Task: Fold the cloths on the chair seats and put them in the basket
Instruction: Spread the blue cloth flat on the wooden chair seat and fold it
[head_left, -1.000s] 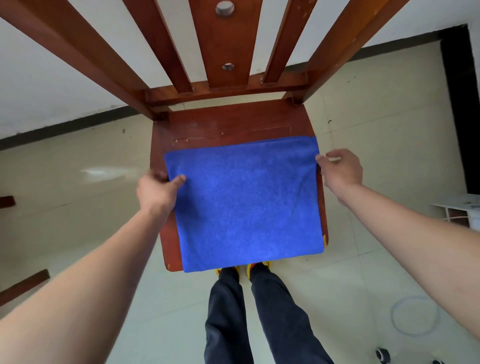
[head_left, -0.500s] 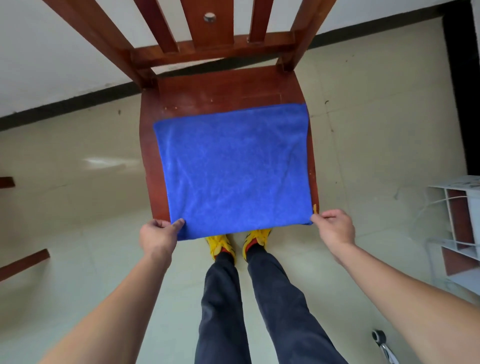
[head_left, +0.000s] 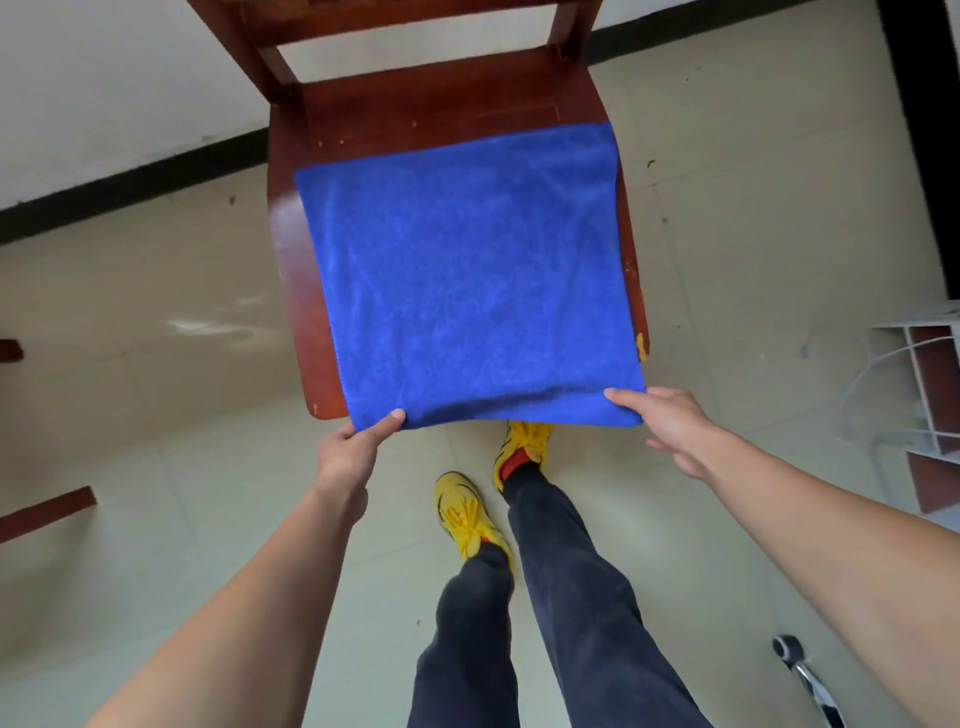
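The cloth (head_left: 467, 275) is solid royal blue, unpatterned. The chair seat (head_left: 431, 104) is glossy reddish-brown wood with small pale chips. The sneakers (head_left: 462, 512) are bright yellow, with red socks above them; the trousers (head_left: 576, 597) are dark navy. The floor (head_left: 753, 218) is pale beige tile, the baseboard (head_left: 130, 192) black, the wall (head_left: 104, 78) white.

Blue cloth (head_left: 467, 280) on chair seat (head_left: 436, 104), near corners pinched by left hand (head_left: 348, 452) and right hand (head_left: 670, 426)
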